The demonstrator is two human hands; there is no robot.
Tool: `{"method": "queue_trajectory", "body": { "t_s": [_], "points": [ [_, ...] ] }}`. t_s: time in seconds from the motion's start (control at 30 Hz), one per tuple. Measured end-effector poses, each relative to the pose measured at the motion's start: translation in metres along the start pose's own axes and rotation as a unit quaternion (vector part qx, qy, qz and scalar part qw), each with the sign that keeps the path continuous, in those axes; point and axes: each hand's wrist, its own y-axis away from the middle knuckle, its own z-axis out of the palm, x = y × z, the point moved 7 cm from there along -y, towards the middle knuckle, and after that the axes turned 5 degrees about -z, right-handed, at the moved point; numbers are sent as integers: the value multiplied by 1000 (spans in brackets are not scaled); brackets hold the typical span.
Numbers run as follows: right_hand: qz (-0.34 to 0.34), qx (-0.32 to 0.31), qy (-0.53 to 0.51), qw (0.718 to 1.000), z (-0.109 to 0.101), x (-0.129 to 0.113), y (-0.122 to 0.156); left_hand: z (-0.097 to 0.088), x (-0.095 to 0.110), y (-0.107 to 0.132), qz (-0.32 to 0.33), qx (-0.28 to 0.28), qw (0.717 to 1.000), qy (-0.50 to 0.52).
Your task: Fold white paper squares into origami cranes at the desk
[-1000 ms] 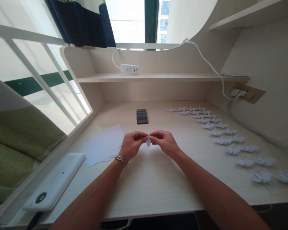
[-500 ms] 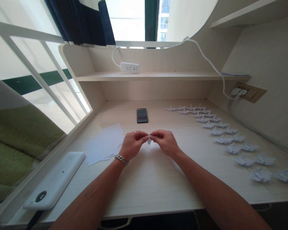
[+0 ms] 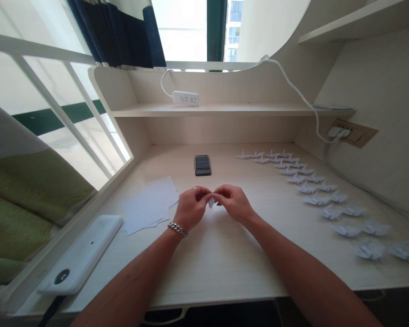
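The left hand and the right hand are close together above the desk, both narrowly pinched, holding a small folded piece of white paper between their fingertips. The paper hangs in the air between the hands, not touching the desk. A chain bracelet circles the left wrist, and a ring sits on a left finger.

The pale wood desk runs back to a low shelf. Left of the hands lies a loose pile of white paper sheets, and a phone lies face up beyond them, its screen blurred. Rows of white paper cranes spread along the right side of the desk, running from near the back wall toward the front edge. A long white pad sits at the desk's left edge.

On the shelf stands a white power strip, its white cable looping toward a wall socket with plugs in it. To the left, a white railing stands before a green cushion, and a dark blue curtain hangs beside a bright window.
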Motion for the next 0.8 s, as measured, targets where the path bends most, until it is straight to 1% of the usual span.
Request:
{"method": "queue_trajectory", "body": {
  "t_s": [0.1, 0.17, 0.27, 0.37, 0.5, 0.63, 0.7, 0.8],
  "points": [
    [-28, 47, 9, 998, -8, -2, -1, 8, -4, -1, -16, -47, 995, 84],
    [-35, 60, 1, 998, -9, -2, -1, 10, -8, -2, -23, -59, 993, 95],
    [-40, 51, -6, 998, -6, -2, -2, 8, -13, -4, -14, -42, 996, 72],
    [-52, 39, 21, 998, -4, -5, -1, 5, -13, -4, 6, -31, 998, 63],
    [-51, 22, 66, 996, -4, -7, 0, -1, -6, -4, 29, -6, 999, 45],
    [-39, -4, 73, 997, -1, -8, 2, -7, 3, -3, 62, 11, 998, -20],
    [-40, -2, 69, 997, 0, -9, 3, -7, 4, -2, 61, 5, 998, -31],
    [-44, 17, 61, 997, -1, -9, 3, -6, -1, -3, 28, -10, 1000, 1]
  ]
}}
